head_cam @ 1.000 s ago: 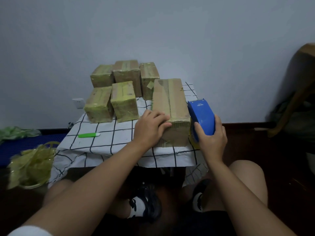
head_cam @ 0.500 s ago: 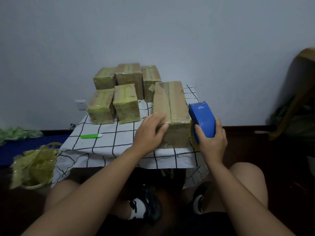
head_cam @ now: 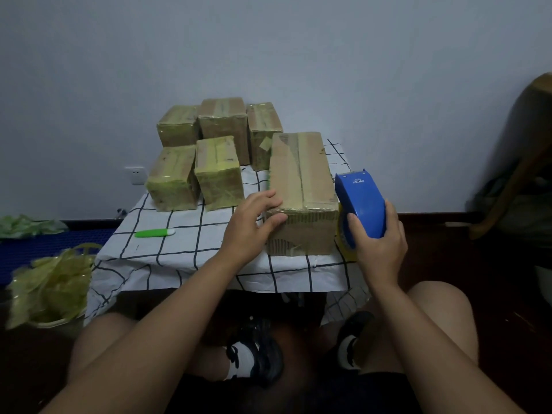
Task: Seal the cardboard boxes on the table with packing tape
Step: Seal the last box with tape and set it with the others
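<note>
Long cardboard box [head_cam: 301, 192] lay at the table's [head_cam: 179, 255] near right edge. Left hand [head_cam: 251, 225] pressed its near left corner, fingers relaxed. Right hand [head_cam: 378, 243] gripped the blue tape dispenser [head_cam: 360, 204] beside it. Box looked stiff, probably light; best steadied at the corners.

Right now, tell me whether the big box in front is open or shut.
Shut: the big box has its top flaps flat, with tape along the seam.
</note>
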The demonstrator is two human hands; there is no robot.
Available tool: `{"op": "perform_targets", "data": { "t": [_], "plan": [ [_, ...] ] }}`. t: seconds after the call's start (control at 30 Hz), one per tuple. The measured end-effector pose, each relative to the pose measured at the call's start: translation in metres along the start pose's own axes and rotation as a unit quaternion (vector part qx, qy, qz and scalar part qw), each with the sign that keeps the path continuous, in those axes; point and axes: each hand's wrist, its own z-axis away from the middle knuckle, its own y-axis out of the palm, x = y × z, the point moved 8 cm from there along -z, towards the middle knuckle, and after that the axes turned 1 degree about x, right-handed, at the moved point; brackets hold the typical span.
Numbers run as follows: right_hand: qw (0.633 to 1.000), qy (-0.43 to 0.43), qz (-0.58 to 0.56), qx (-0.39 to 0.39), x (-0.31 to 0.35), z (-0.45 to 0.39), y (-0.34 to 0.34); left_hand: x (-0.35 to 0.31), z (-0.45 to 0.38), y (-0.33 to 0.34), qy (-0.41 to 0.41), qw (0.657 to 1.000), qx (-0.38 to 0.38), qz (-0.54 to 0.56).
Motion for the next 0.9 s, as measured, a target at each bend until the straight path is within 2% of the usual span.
{"op": "perform_targets", "data": {
  "t": [0.17,0.43,0.5,0.6,0.67,0.8,0.9],
  "plan": [
    [1.000,0.000,0.002,0.008,0.001,-0.001,0.002,-0.009,-0.003,-0.001,0.052,0.995,0.004,-0.080],
    [1.000,0.008,0.001,0.010,0.002,0.000,0.001,-0.011,0.001,0.000,0.030,0.996,0.012,-0.088],
    [1.000,0.013,-0.001,0.015,0.004,0.000,0.000,-0.012,0.004,0.001,0.001,0.998,0.016,-0.059],
    [1.000,0.010,-0.004,0.019,0.006,0.000,0.000,-0.005,0.012,0.003,-0.087,0.993,0.030,0.080],
    [1.000,0.013,-0.005,0.017,0.006,0.000,0.000,-0.004,0.018,0.003,-0.117,0.982,0.000,0.147],
    [1.000,0.010,-0.009,0.020,0.007,0.000,0.000,-0.007,0.018,-0.001,-0.113,0.984,-0.053,0.128],
    [1.000,0.011,-0.009,0.020,0.007,0.000,-0.001,-0.005,0.013,-0.005,-0.109,0.986,-0.044,0.116]
  ]
}}
